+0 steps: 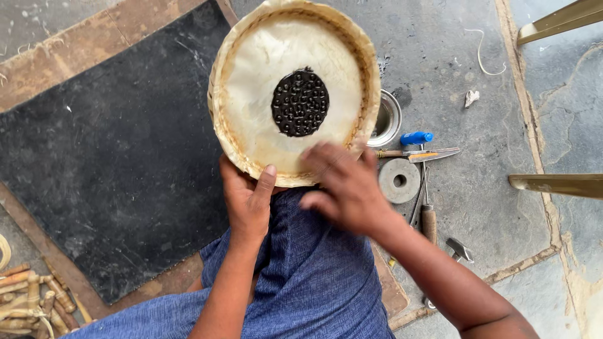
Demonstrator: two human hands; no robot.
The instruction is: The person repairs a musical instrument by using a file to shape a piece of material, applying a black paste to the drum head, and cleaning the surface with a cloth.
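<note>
A round drum head [264,69] of pale cream skin, with a woven rim and a bumpy black patch [300,102] at its centre, rests tilted on my knee, which is covered in blue cloth [308,270]. My left hand [248,201] grips its near rim from below, thumb lying on the skin. My right hand [342,185] is blurred and lies over the near right rim, fingers spread on the skin; whether it holds anything I cannot tell.
Right of the drum lie a small steel bowl [386,119], a blue-handled tool [416,138], a knife [433,154], a round grey stone disc [399,181], a wooden-handled tool [429,220] and a small hammer [460,249]. A black stone slab [113,163] lies left. Wooden pegs [28,301] are piled bottom left.
</note>
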